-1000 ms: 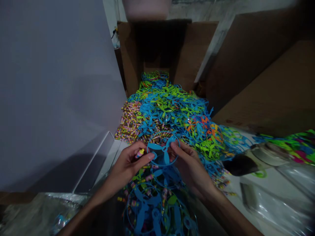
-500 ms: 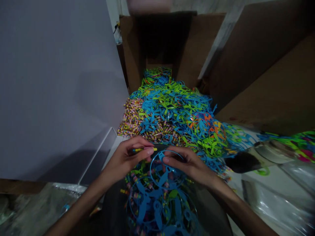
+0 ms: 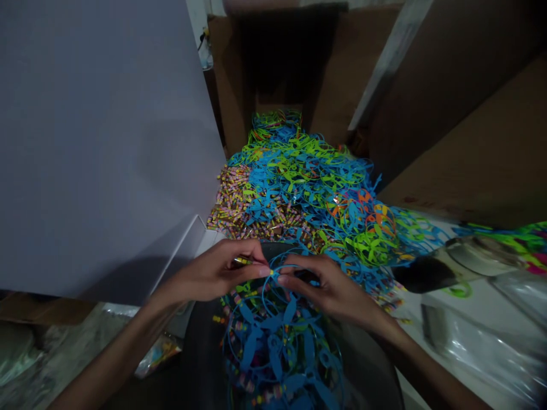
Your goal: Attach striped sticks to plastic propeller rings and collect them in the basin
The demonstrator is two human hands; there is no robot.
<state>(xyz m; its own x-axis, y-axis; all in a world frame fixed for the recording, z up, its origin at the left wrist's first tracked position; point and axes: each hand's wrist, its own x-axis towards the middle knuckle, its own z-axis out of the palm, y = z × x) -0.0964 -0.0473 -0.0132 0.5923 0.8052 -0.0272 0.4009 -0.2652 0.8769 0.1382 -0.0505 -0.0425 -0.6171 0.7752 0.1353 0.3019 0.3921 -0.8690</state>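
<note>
My left hand is closed on a small striped stick with a yellow tip, mostly hidden by the fingers. In my right hand I pinch a blue ringed propeller, thumb and fingers near its hub. The yellow tip meets the blue piece between my two hands; whether it sits in the hub I cannot make out. Below them is a dark round tub, holding more blue and green propellers and several striped sticks.
A heap of blue, green and orange propellers spills from a cardboard box. Striped sticks lie at its left. A grey panel stands left. Clear plastic bags and a jar-like container are at right.
My hands have come together, the left moving right and slightly down. The stick's yellow tip now meets the blue propeller. The view has shifted slightly.
</note>
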